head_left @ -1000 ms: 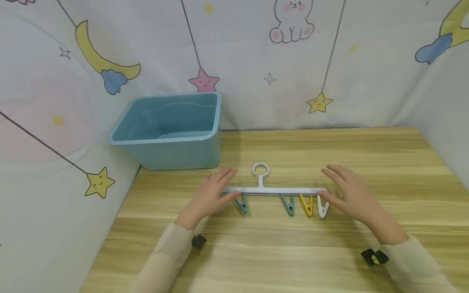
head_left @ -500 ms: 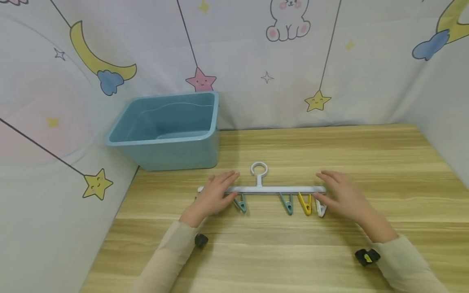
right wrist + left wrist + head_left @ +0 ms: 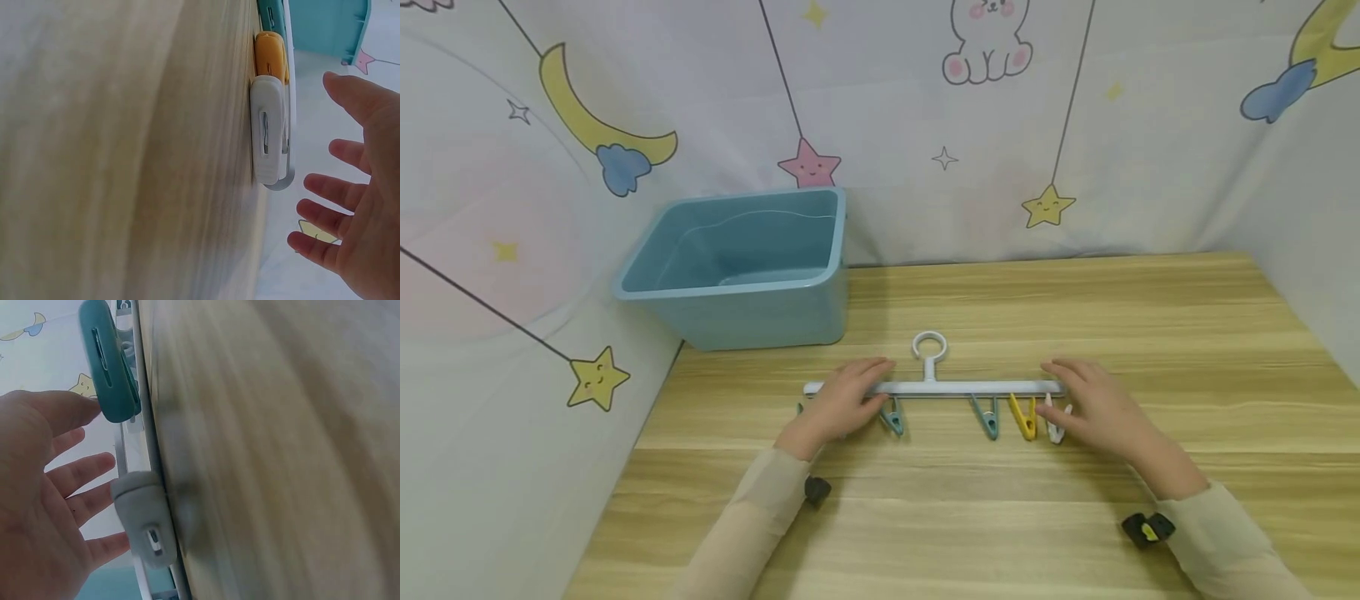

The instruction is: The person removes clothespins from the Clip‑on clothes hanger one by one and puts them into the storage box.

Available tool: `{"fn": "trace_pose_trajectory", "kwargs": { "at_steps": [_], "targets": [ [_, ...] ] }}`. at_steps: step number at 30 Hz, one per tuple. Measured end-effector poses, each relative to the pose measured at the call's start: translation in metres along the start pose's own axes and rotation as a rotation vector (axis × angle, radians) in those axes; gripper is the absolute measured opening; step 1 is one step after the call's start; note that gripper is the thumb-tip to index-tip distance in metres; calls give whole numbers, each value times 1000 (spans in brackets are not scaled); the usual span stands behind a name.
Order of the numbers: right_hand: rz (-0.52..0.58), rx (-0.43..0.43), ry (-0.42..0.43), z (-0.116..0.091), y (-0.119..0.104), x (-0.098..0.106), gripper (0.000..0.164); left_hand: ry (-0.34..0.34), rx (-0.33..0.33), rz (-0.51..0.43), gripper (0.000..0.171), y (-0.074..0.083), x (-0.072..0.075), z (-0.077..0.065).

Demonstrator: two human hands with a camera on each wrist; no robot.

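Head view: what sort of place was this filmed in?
Probably a small tabletop area set up indoors, though the wider room is out of view. A wood-grain table stands against cartoon-printed cloth, with a blue bin and a white clip hanger on it.

I see a wood-grain table [image 3: 970, 542], and a white printed cloth [image 3: 887, 83] rising beyond it from nine o'clock round past twelve. At ten on the tabletop stands a light-blue tub [image 3: 752, 318], mouth up — its rim hides the lower tip of a pink star [image 3: 809, 163] on the cloth. Among the other drawings, a yellow moon [image 3: 576, 104] sits at ten, a white animal [image 3: 988, 42] at one, a yellow star [image 3: 1048, 207] at two.
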State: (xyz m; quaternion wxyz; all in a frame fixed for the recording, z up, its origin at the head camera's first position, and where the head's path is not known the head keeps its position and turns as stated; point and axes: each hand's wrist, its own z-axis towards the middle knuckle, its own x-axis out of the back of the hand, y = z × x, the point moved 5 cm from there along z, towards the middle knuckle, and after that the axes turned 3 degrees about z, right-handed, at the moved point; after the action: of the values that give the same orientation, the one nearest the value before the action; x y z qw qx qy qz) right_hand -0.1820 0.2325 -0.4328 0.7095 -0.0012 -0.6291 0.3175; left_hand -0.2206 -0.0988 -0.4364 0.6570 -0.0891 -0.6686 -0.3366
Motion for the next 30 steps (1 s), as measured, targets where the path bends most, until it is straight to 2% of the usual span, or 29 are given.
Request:
{"fn": "trace_pose_trajectory", "kwargs": {
  "at_steps": [5,12,23,30],
  "targets": [
    [10,-18,-24,-4,0,0,64,-37,8,-51,46,3,-4,5],
    [11,-37,-34,-9,1,0,65,-103,-2,-93,49,12,-8,17],
    [19,-56,-69,-11,4,-3,65,-183,17,-59,53,22,-18,32],
    [31,-90,-97,-13,4,-2,69,-171,43,-36,50,23,-23,35]
  ]
}}
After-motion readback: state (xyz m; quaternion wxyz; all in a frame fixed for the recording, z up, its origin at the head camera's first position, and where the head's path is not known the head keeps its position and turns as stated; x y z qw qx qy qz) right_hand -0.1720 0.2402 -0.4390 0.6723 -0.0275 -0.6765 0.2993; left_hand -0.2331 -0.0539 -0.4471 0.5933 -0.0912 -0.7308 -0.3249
